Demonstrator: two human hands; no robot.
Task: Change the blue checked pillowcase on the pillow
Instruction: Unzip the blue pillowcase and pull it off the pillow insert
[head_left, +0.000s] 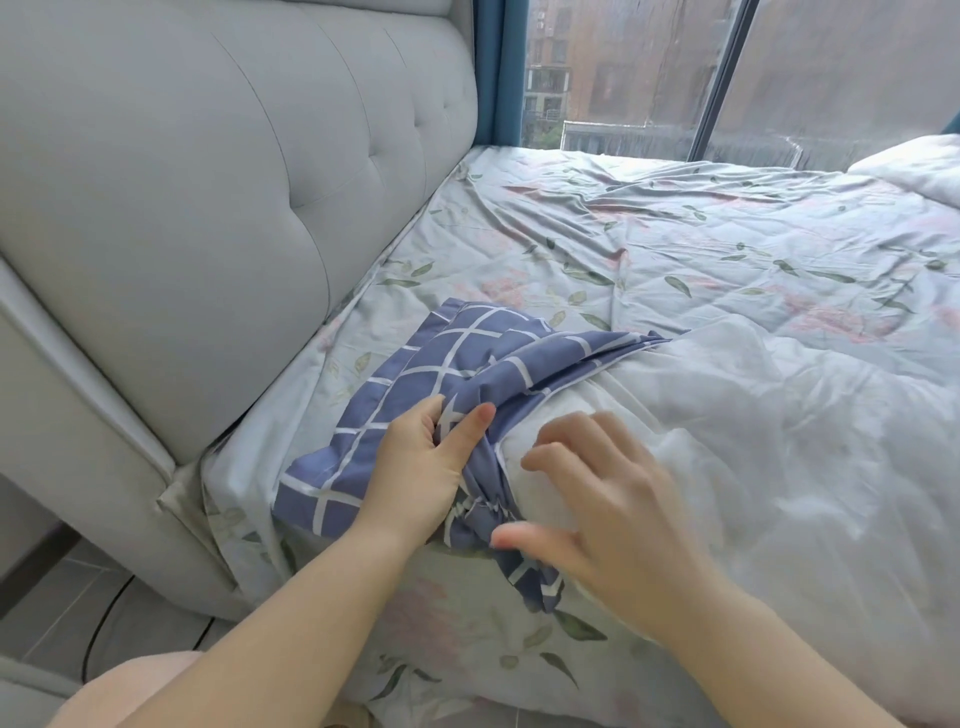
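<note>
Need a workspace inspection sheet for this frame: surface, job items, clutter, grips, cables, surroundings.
Surface: floral bedsheet, wrinkled.
Job's things: blue checked pillowcase bunched against the bare white pillow.
Clutter: white bedding at the far right corner.
Grips: left hand grips the pillowcase; right hand open over the pillow, holding nothing.
Cables: dark cable on the floor beside the bed.
Surroundings: grey tufted headboard, blue curtain, window.

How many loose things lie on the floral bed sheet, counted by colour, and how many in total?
Blue with white checks: 1, the blue checked fabric pillowcase, in the grip of the left hand.
White: 2, the bare white soft pillow and a white padded bundle at the far right edge; pillow or quilt, I cannot tell.
Total: 3
</note>
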